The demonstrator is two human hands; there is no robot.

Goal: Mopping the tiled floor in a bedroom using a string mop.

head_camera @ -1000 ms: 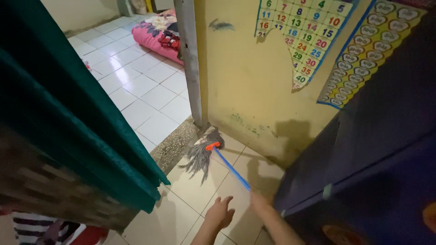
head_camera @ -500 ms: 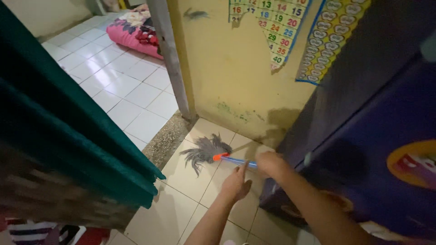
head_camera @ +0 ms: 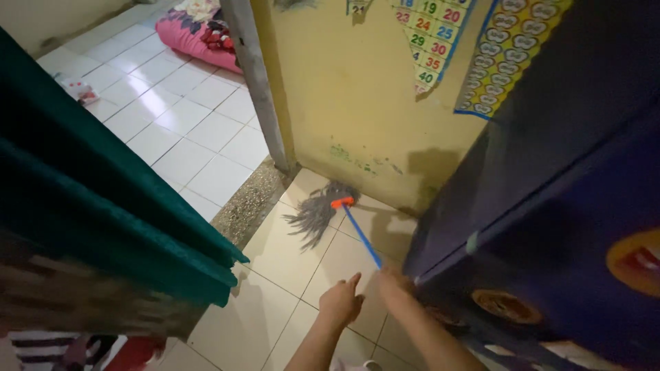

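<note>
floor: cream tiled floor [head_camera: 289, 254], yellow wall [head_camera: 357, 103] at 12
mop: grey mop head [head_camera: 317, 213] in the wall corner
right hand [head_camera: 393, 280]: closed round blue mop handle [head_camera: 362, 237]
left hand [head_camera: 342, 302]: fingers loose, empty, beside the handle
step: mopping the corner

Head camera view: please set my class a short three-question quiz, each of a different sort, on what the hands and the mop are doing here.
1. True or false: the mop head rests on the tiled floor near the yellow wall.
2. Which hand grips the blue mop handle? A) left hand B) right hand
3. Fill in: the collar joining handle and mop head is coloured ____.

Key
1. True.
2. B: the right hand is closed on it; the left hand hangs open beside it.
3. Orange.
</note>
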